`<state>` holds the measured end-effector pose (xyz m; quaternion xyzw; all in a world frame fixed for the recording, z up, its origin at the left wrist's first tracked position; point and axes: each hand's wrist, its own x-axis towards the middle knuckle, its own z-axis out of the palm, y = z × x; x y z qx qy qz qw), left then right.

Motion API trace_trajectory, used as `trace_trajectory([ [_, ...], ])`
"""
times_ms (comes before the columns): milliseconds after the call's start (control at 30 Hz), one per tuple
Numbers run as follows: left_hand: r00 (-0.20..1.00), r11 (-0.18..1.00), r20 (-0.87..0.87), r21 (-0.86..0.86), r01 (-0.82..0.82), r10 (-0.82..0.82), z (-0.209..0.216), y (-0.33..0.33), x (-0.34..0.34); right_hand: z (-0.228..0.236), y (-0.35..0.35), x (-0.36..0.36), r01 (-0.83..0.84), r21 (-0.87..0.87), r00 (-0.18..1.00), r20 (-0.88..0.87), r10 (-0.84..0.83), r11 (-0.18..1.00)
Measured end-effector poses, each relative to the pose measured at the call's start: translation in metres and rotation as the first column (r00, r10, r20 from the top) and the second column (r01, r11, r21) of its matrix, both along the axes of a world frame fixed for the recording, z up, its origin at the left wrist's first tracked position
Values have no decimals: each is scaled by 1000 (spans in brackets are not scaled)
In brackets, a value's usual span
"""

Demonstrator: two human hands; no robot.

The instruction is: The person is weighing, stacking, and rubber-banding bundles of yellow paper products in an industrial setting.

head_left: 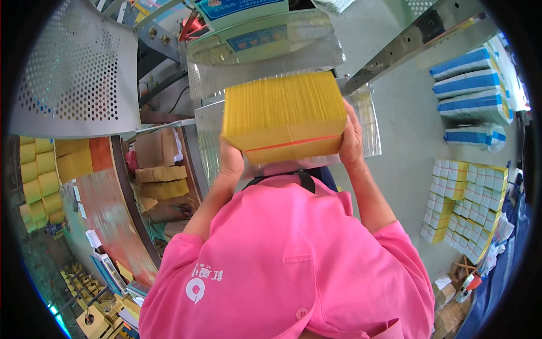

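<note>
Between my two hands is a thick block of stacked yellow paper sheets (285, 110), with their edges facing up and a red stripe running along its near side. My left hand (231, 160) presses against the block's left end, its fingers mostly hidden behind it. At the opposite end, my right hand (352, 138) has its fingers wrapped around the right side. The block is over a shiny metal tray (370, 127); whether it rests there, I cannot tell. Behind the block stands a machine part with a clear, glossy cover (265, 42).
A perforated metal panel (79, 73) is at the upper left, and a slanting metal bar (412, 42) at the upper right. Below the panel stands a worn wooden table (107, 203). On the floor at right are blue-and-white packages (468, 85) and piled paper bundles (468, 198).
</note>
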<state>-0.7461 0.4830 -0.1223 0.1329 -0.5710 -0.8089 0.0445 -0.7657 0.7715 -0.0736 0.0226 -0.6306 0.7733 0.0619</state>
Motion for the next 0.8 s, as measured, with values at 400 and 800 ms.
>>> trace_trajectory([
  [400, 791, 173, -124, -985, -24, -598, -13, 28, -6, -84, 31, 39, 166, 212, 970, 140, -198, 963],
  [800, 713, 649, -84, -499, 575, -696, -44, 105, 22, -76, 19, 68, 175, -169, 960, 249, -129, 970],
])
